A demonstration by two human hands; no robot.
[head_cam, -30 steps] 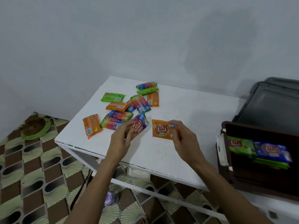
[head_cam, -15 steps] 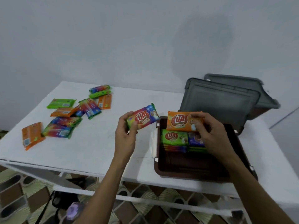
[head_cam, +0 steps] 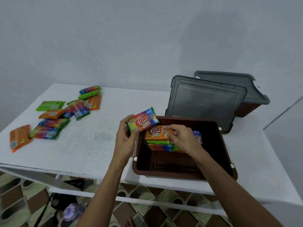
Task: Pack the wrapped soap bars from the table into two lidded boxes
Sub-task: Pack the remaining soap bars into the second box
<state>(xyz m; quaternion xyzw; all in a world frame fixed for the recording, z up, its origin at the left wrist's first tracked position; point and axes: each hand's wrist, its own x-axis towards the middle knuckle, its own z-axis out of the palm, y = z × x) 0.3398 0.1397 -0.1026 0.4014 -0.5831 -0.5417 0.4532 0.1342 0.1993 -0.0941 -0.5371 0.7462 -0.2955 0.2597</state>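
An open brown box [head_cam: 226,149] stands on the white table [head_cam: 91,141] in front of me. Inside it, against the far wall, lies a stack of wrapped soap bars [head_cam: 158,146]. My right hand [head_cam: 182,138] holds an orange soap bar [head_cam: 155,132] on top of that stack. My left hand [head_cam: 125,139] grips a rainbow-coloured soap bar [head_cam: 143,120] just above the box's left rim. Several more wrapped bars [head_cam: 54,118] lie scattered on the table's left side.
A grey lid [head_cam: 205,102] leans against the far side of the open box. Behind it stands a second brown box [head_cam: 246,108] with a grey lid [head_cam: 229,82] on top. A wall rises behind the table. Patterned floor shows below its front edge.
Both hands carried their bars from the pile over to the box. The orange bar has come down from above the box onto the stack inside it. The rainbow bar has moved closer to the rim.
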